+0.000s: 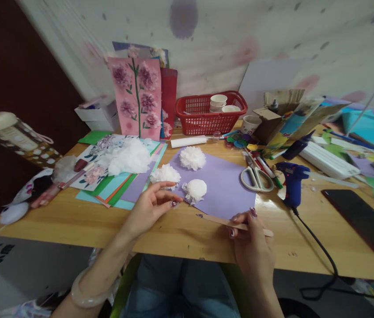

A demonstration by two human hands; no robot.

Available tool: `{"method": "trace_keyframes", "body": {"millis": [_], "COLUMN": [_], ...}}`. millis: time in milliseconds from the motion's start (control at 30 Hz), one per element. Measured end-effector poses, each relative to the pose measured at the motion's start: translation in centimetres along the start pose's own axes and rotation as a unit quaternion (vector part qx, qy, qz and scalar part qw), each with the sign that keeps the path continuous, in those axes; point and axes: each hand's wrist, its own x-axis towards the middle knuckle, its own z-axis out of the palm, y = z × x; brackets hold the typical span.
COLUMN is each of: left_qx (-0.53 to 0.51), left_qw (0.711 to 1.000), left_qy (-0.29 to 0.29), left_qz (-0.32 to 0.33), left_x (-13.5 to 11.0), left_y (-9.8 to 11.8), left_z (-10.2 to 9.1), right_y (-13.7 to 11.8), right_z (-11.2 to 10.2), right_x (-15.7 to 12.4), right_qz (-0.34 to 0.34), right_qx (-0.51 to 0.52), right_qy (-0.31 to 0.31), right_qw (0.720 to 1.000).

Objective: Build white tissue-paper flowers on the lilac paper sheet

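A flat wooden craft stick is pinched in my right hand, its far tip dark with something small on it. Over the table's front part, my left hand is empty, with its fingers loosely bent and apart. Just beyond its fingertips sits a white ruffled ball, smooth and round on its upper side. Two white paper pompoms, one at the back and one at the left, lie by it. A purple paper sheet is beneath them.
White-handled scissors, a blue glue gun with its cord, and a black phone lie to the right. A red basket holds paper cups at the back. Coloured sheets with white fluff are at left, near a pink flower picture.
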Motion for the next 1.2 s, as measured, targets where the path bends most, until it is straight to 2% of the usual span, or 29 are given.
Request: {"method": "trace_keyframes", "body": {"millis": [133, 233, 367, 433, 800, 967, 1200], "left_qx": [0.052, 0.122, 0.235, 0.269, 0.311, 0.337, 0.358], "left_qw": [0.997, 0.989, 0.964, 0.955, 0.940, 0.931, 0.923], "left_qy": [0.003, -0.002, -0.035, -0.048, -0.071, -0.085, -0.097], "left_qz": [0.063, 0.083, 0.118, 0.115, 0.116, 0.115, 0.103], "left_x": [2.4, 4.9, 7.7, 8.5, 9.6, 10.2, 10.2], "left_y": [1.3, 1.9, 2.1, 2.0, 0.7, 0.8, 1.1], "left_z": [-0.7, -0.7, -0.3, -0.1, 0.3, 0.3, 0.3], "right_y": [-0.1, -0.1, -0.1, -0.2, -0.2, -0.3, -0.4], "right_z": [0.1, 0.0, 0.0, 0.0, 0.1, 0.0, 0.2], "right_x": [0.0, 0.0, 0.0, -0.1, 0.0, 0.0, 0.0], "right_qz": [0.004, 0.010, 0.019, 0.022, 0.019, 0.012, 0.012], "right_qx": [-0.004, -0.010, -0.009, -0.009, -0.021, -0.027, -0.030], "right_qy": [0.006, 0.021, 0.034, 0.033, 0.032, 0.014, 0.021], "right_qw": [1.000, 1.000, 0.999, 0.999, 0.999, 0.999, 0.999]}}
